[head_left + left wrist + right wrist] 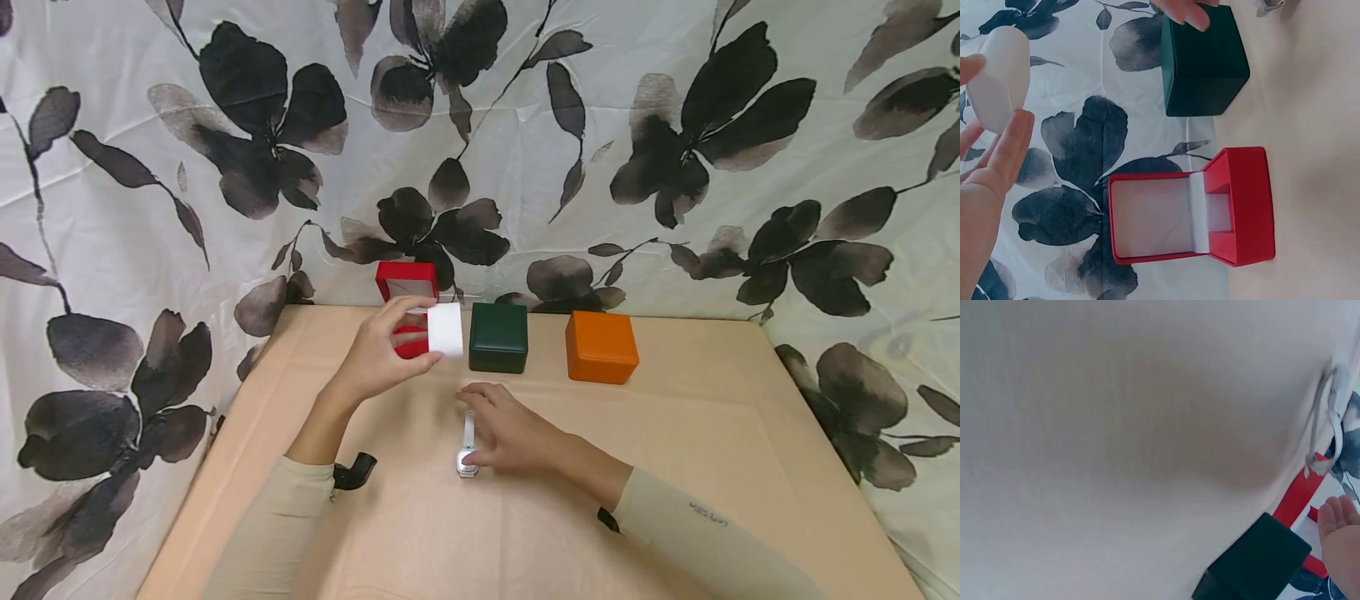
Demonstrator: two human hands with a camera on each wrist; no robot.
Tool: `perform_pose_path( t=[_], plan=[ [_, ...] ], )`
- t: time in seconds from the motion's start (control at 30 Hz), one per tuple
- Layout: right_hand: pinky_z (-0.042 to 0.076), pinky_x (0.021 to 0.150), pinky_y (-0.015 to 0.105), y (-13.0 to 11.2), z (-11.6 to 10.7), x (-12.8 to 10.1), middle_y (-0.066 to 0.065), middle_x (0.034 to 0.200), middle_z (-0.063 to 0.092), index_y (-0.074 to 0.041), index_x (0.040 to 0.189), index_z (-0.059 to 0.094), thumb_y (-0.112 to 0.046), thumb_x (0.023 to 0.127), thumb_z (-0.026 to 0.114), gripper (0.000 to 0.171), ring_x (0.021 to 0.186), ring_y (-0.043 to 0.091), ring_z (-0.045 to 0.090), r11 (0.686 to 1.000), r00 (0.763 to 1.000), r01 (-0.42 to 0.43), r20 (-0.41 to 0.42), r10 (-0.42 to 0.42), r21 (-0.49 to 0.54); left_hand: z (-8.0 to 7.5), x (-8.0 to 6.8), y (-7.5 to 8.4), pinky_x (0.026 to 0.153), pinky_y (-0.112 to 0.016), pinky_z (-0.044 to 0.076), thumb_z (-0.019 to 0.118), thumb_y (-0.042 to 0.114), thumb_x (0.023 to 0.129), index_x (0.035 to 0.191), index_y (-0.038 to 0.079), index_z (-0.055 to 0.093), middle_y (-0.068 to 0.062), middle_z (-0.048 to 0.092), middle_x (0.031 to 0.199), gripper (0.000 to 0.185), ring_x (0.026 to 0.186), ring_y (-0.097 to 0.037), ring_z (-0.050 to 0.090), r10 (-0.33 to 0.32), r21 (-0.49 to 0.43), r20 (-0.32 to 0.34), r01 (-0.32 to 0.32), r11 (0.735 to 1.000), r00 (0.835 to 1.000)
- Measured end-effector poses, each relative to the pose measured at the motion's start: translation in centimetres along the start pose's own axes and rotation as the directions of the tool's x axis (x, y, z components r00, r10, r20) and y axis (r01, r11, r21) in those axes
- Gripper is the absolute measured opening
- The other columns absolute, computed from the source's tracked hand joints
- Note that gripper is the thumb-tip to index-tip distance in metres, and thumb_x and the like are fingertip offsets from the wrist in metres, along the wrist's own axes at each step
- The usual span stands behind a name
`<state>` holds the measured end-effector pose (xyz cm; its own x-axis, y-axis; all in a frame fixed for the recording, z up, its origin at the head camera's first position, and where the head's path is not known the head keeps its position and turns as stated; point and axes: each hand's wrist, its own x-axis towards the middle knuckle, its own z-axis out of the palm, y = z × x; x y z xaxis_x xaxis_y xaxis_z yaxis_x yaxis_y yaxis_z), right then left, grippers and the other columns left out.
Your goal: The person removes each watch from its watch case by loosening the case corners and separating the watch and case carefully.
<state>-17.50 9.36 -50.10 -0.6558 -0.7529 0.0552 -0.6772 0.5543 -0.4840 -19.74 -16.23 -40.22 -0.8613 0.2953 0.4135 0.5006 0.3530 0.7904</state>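
My left hand (378, 354) pinches a small white cushion (445, 329) between thumb and fingers, just in front of an open red box (406, 282) at the back of the table. The left wrist view shows the cushion (999, 78) held up by my fingers (1004, 156), and the red box (1235, 212) with its pale lining bare. My right hand (510, 429) lies on a silver watch (467, 450) that is flat on the table, thumb beside its case. In the blurred right wrist view the watch strap (1327, 419) is at the upper right.
A shut dark green box (498, 337) stands right of the red one, and a shut orange box (601, 346) further right. The tan table (712, 433) is backed and flanked by a white cloth (112, 208) with dark flowers. The green box (1205, 62) is near my left hand.
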Motion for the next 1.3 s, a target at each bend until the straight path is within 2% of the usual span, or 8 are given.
perform_pose_path(
  t=[0.17,0.33,0.6,0.83,0.97,1.1,1.3],
  plan=[
    [0.045,0.117,0.044,0.0,-1.3,0.5,0.002,0.159,0.042,-0.016,0.156,0.041,-0.048,0.088,0.079,0.084,0.145,0.022,0.04,0.997,0.999,-0.041,0.017,0.04,0.065,-0.5,0.0,-0.3,0.091,-0.045,0.061,0.087,0.004,0.079,0.137,0.008,0.058,-0.01,0.057,0.138,0.065,0.115,-0.03,0.067,0.015,0.035,-0.023,-0.014,0.999,1.0],
    [0.046,0.116,0.045,-0.3,-2.4,1.2,0.001,0.16,0.042,-0.021,0.157,0.041,-0.046,0.091,0.075,0.078,0.145,0.021,0.041,0.985,0.994,-0.109,0.023,0.107,0.13,-0.9,0.0,-0.8,0.091,-0.044,0.061,0.086,0.003,0.08,0.138,0.008,0.056,-0.01,0.056,0.138,0.066,0.116,-0.03,0.065,-0.007,0.047,-0.021,0.008,0.999,1.0],
    [0.054,0.107,0.044,-0.3,-3.1,3.3,0.003,0.15,0.054,-0.018,0.15,0.049,-0.031,0.097,0.071,0.059,0.132,0.026,0.058,0.968,0.992,-0.075,-0.081,0.097,0.239,-1.8,-0.1,-1.7,0.091,-0.044,0.061,0.086,0.001,0.079,0.139,0.01,0.053,-0.011,0.054,0.136,0.069,0.115,-0.031,0.064,-0.097,0.041,-0.026,0.098,0.994,0.995],
    [0.058,0.1,0.045,-0.2,-2.7,5.1,0.004,0.146,0.056,-0.018,0.146,0.056,-0.024,0.098,0.071,0.051,0.126,0.025,0.061,0.955,0.985,-0.081,-0.123,0.121,0.286,-2.5,0.1,-2.8,0.094,-0.047,0.06,0.084,0.003,0.081,0.139,0.011,0.052,-0.011,0.054,0.135,0.067,0.116,-0.032,0.062,-0.156,0.077,-0.034,0.158,0.984,0.987],
    [0.058,0.101,0.046,0.0,-2.2,6.1,0.007,0.147,0.055,-0.016,0.145,0.057,-0.022,0.098,0.071,0.049,0.128,0.032,0.06,0.952,0.985,-0.087,-0.115,0.126,0.294,-2.8,0.2,-3.4,0.094,-0.049,0.06,0.084,0.003,0.081,0.142,0.009,0.05,-0.013,0.053,0.136,0.07,0.117,-0.037,0.061,-0.19,0.1,-0.017,0.19,0.977,0.982],
    [0.057,0.102,0.041,0.1,-1.7,7.0,0.005,0.147,0.054,-0.018,0.146,0.056,-0.025,0.099,0.07,0.049,0.128,0.031,0.061,0.953,0.983,-0.096,-0.121,0.135,0.286,-3.1,0.4,-4.1,0.093,-0.05,0.06,0.083,0.004,0.08,0.142,0.009,0.049,-0.013,0.051,0.14,0.071,0.119,-0.039,0.06,-0.208,0.128,0.002,0.206,0.97,0.978],
    [0.056,0.105,0.041,0.2,-1.3,8.5,0.01,0.147,0.051,-0.011,0.148,0.05,-0.023,0.1,0.069,0.053,0.131,0.032,0.059,0.938,0.983,-0.102,-0.115,0.147,0.331,-3.6,0.7,-5.6,0.092,-0.052,0.06,0.082,0.003,0.079,0.14,0.008,0.049,-0.015,0.044,0.142,0.07,0.117,-0.039,0.061,-0.224,0.159,0.002,0.221,0.962,0.974]
  ],
)
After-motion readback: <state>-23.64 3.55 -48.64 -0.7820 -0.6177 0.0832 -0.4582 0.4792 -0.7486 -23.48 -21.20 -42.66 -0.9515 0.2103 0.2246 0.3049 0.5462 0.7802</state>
